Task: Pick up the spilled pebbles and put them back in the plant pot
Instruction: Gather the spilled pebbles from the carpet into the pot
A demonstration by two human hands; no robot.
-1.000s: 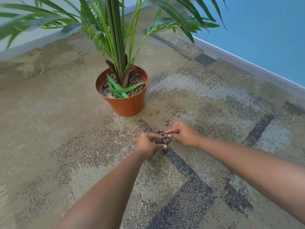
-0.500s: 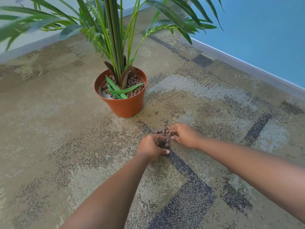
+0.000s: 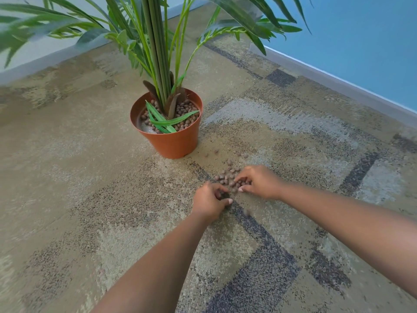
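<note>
Dozens of small brown pebbles [image 3: 229, 177] heaped on the carpet [image 3: 90, 177] just in front of the plant pot [image 3: 173, 141], with a few strays [image 3: 239, 155] scattered nearer its base. Both hands down at the heap: left hand [image 3: 209, 201] curled, fingers bent under and thumb out, low on the near edge — impossible to tell whether any pebbles sit inside the curl. Right hand [image 3: 259, 181] cupped narrow over the far side, fingertips [image 3: 240, 178] pressed in among the pebbles, raking rather than gripping anything yet. More pebbles of the same sort already filling the pot around the plant stems [image 3: 158, 64].

Likely clay-type balls, judging by the look: light, hard, round, prone to roll and to slip between fingers. Not fragile, so no need for gentleness, but no single one worth pinching either. Best taken as a scoop — both palms drawn together beneath the heap, little fingers sealed against the carpet pile, then lifted as a closed cup. Carpet pile probably a help here, slowing any rolling. Strays better herded into the heap first or nipped up singly afterward between thumb and forefinger.

Main risk on the carry: spill through gaps between fingers, and low leaves [image 3: 167, 119] across the pot mouth deflecting the pour. Safest tipped in from the open right-hand side of the rim.
</note>
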